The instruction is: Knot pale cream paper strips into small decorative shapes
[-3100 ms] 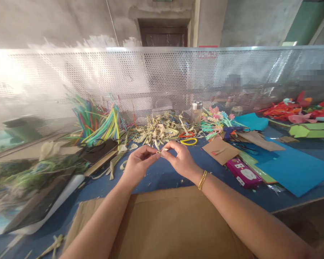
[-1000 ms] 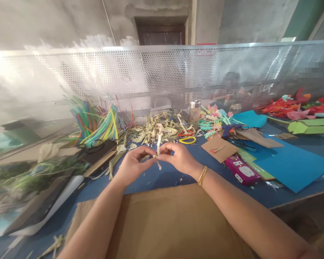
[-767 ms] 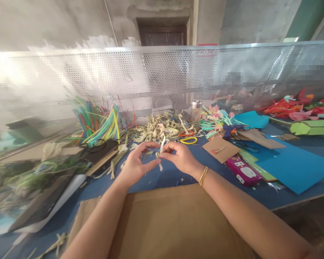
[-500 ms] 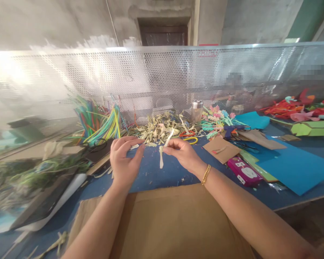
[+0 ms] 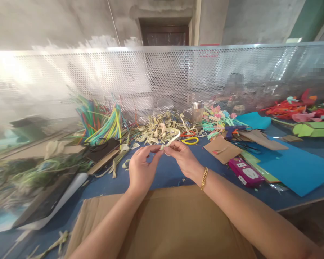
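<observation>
My left hand and my right hand meet over the blue table, both pinching a pale cream strip. The strip sticks up and to the right from my fingertips. The right wrist wears a gold bracelet. A heap of similar pale strip pieces lies just behind the hands.
Brown cardboard lies in front of me. Coloured straws stand at the left, with black scissors below them. A metal cup, a pink box, blue paper and a perforated metal screen are at the right and behind.
The left hand had let go and moved left half a second ago; it has come back to the strip. The strip now points up to the right instead of hanging down.
</observation>
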A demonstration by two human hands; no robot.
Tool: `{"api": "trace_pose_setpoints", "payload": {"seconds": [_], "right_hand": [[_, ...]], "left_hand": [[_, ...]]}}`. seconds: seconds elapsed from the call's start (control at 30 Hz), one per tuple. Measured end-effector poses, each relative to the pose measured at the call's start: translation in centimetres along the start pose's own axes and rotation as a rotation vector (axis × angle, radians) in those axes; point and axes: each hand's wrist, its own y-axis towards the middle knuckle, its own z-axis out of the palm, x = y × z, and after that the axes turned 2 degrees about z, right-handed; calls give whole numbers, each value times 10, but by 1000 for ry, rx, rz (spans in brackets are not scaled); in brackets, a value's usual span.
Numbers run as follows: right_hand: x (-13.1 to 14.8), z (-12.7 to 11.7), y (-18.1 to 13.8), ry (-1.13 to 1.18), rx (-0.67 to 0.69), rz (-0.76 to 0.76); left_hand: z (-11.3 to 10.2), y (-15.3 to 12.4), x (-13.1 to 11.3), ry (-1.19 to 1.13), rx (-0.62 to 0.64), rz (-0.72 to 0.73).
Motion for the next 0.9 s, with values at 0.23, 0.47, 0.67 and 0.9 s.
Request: {"api": "trace_pose_setpoints", "payload": {"seconds": [0.23,0.47,0.67,0.9], "right_hand": [[-1,2,-1,2,24,5],[-6,0,-3,-255,27,-88],[8,-5,-11,-981,-148,-456],[15,-2,-14,-1064,40,-506]], "left_hand": [[2,2,1,-162,-19,-114],[2,6,7,-450,-34,-350],[-1,11,9,-554,-88,-477],[-4,14,8,-605,-70,-491]]}}
